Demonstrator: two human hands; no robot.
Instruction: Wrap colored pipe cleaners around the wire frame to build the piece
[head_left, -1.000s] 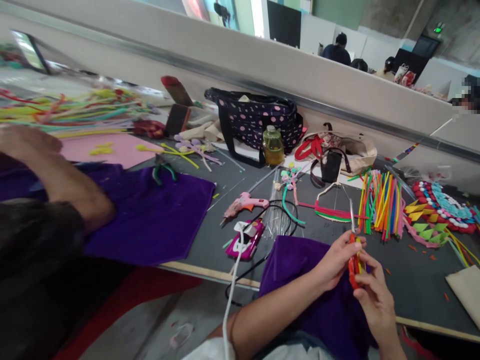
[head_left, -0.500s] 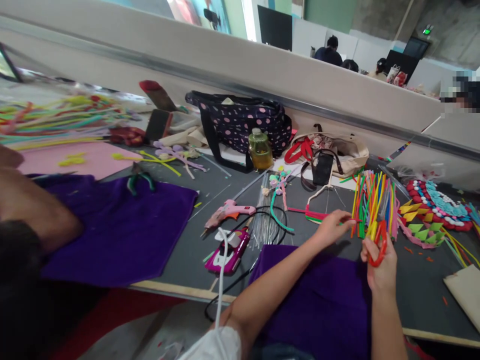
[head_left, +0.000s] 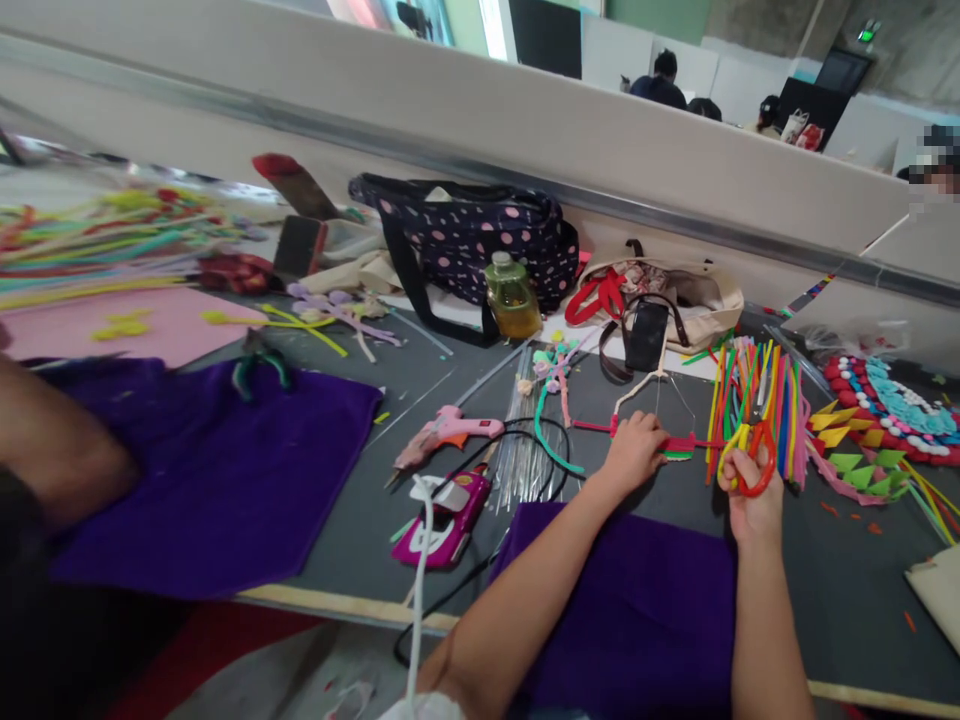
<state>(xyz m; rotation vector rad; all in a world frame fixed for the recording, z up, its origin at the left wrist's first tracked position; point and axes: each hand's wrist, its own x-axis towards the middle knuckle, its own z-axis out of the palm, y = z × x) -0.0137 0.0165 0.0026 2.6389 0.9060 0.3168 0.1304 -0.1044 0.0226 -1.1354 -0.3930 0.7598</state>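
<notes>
My right hand (head_left: 754, 500) grips scissors (head_left: 763, 460) by their red and yellow handles, blades pointing away over a bundle of coloured pipe cleaners (head_left: 796, 410). To its left, my left hand (head_left: 636, 452) bends its fingers over a red pipe-cleaner piece (head_left: 680, 443), which has a green edge, a white bent upper part and thin wires. The palm hides part of that piece. A folded purple cloth (head_left: 637, 590) lies beneath my forearms at the table's front.
A pink glue gun (head_left: 450, 432), a magenta device (head_left: 444, 520) and clear sticks (head_left: 517, 450) lie left of my arm. Behind stand a bottle (head_left: 512, 295), a dark bag (head_left: 465, 240) and a beige bag (head_left: 697, 295). Another person's arm (head_left: 60, 440) rests at left near pliers (head_left: 259, 370).
My left hand has moved left from beside the pipe-cleaner bundle onto the red piece. The scissors in my right hand have turned, so their blades and both handle loops now show.
</notes>
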